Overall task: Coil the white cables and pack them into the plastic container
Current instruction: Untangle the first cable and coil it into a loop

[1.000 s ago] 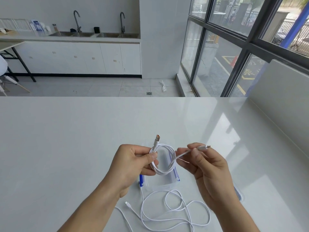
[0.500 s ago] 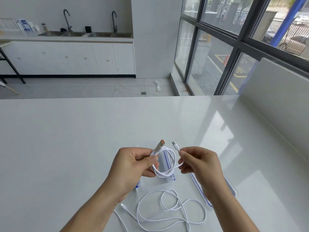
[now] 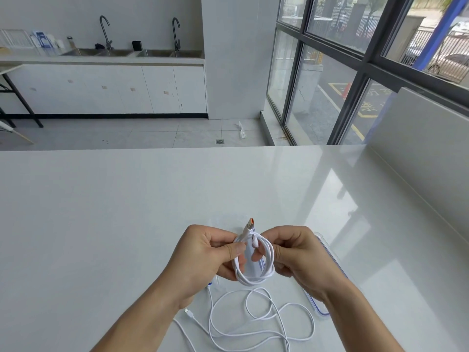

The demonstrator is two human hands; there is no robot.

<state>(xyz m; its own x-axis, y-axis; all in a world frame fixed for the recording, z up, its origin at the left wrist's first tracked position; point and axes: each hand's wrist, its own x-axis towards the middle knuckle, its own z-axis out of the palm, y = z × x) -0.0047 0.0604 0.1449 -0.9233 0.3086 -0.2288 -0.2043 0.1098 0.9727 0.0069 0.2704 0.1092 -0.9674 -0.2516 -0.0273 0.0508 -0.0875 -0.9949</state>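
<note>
Container (image 3: 262,264) of clear, blue-trimmed plastic sits near the glossy white counter's (image 3: 127,212) near edge, its contents hidden behind the left hand (image 3: 203,257) and right hand (image 3: 302,260), which pinch a small round coiled cable (image 3: 253,278) of smooth white cord above it, while a loose cable (image 3: 253,318) sprawls nearer and what may be the lid (image 3: 320,311) lies to the right.

White all over, with bits of orange and blue.
My coiled cable (image 3: 250,281) is white, its plug (image 3: 250,226) at 12 o'clock orange-tipped. The loose cable (image 3: 258,288) at 6 o'clock is white too. The clear lid (image 3: 320,311) at 4 o'clock has a blue edge. The table (image 3: 127,212) is white.
</note>
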